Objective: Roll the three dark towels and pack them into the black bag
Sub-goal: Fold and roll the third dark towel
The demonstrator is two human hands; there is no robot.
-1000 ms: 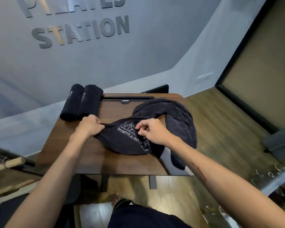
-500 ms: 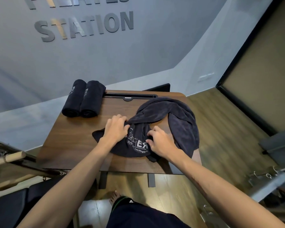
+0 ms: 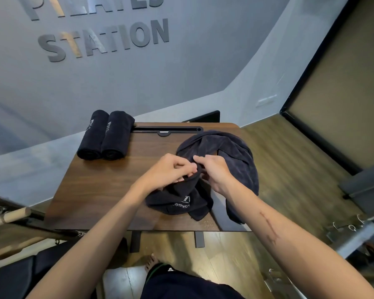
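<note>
Both hands meet over the wooden table (image 3: 99, 190): the left hand (image 3: 168, 169) and right hand (image 3: 214, 171) each close their grip on a bunched edge of the unrolled dark towel (image 3: 231, 147), while two rolled towels (image 3: 106, 134) lie side by side at the table's far left corner.

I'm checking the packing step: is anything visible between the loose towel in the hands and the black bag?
That cannot be judged: no black bag shows in this view. Both the left hand and right hand already pinch the loose towel; two rolled towels lie apart at the table's far-left corner.
</note>
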